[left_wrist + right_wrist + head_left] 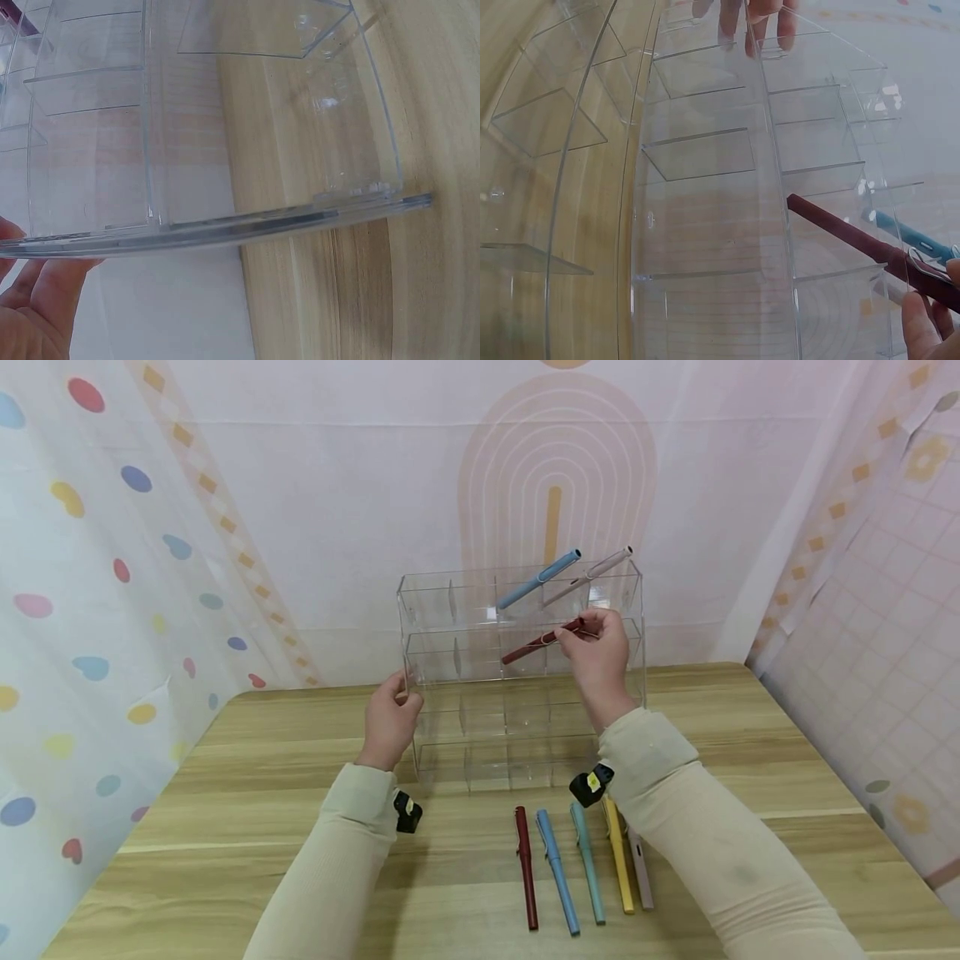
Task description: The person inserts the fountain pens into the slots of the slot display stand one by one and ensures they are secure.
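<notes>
A clear acrylic pen rack (483, 722) with several tiers of compartments stands on the wooden table. My left hand (392, 718) holds its left side panel, fingers at the edge. In my right hand (600, 656), thumb and fingers pinch a dark red pen (536, 643) near its clip end. That pen slants, its lower end at a second-tier compartment; the right wrist view shows this end (810, 208) beside a clear divider. In the top tier lean a blue pen (540, 580) and a pale pinkish-grey pen (588, 578).
Before the rack lie a dark red pen (527, 868), a blue pen (558, 872), a teal pen (588, 864), a yellow pen (618, 860) and a greyish-pink pen (641, 870), partly under the right sleeve. A patterned curtain (360, 502) hangs behind the table (247, 793).
</notes>
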`<state>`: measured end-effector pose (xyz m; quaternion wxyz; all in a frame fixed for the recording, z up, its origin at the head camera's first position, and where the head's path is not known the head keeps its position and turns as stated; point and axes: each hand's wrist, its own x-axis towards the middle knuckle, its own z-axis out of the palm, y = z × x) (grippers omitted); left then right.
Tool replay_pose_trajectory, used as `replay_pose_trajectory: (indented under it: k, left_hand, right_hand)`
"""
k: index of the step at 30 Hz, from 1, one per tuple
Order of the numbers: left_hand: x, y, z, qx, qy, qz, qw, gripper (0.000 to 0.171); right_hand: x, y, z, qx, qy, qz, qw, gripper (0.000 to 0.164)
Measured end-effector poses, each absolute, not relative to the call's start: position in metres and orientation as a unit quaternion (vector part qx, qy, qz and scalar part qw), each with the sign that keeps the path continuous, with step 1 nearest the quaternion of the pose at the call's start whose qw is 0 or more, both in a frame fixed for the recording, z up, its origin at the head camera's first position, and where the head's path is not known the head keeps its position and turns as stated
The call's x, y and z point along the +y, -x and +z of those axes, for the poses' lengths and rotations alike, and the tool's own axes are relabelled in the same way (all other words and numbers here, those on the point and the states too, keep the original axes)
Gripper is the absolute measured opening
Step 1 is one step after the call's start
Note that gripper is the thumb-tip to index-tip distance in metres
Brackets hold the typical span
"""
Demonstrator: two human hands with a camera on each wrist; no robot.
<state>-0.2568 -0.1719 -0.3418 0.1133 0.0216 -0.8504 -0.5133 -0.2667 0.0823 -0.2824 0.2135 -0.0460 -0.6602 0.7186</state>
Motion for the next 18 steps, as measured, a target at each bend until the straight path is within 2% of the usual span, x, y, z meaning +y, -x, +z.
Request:
replay_pose_trajectory:
  k: [11, 18]
  left_hand:
    - [-0.174, 0.257, -0.343, -0.852, -0.021, -0.511, 0.116, 0.051]
    - [-0.173, 0.257, -0.342, -0.852, -0.023, -0.51, 0.114, 0.051]
  right_hand:
    - [0.095, 0.255, -0.289, -0.677, 0.018, 0.705, 0.209, 0.041]
    - [0.12, 0.235, -0.297, -0.695, 0.0, 0.69, 0.203, 0.034]
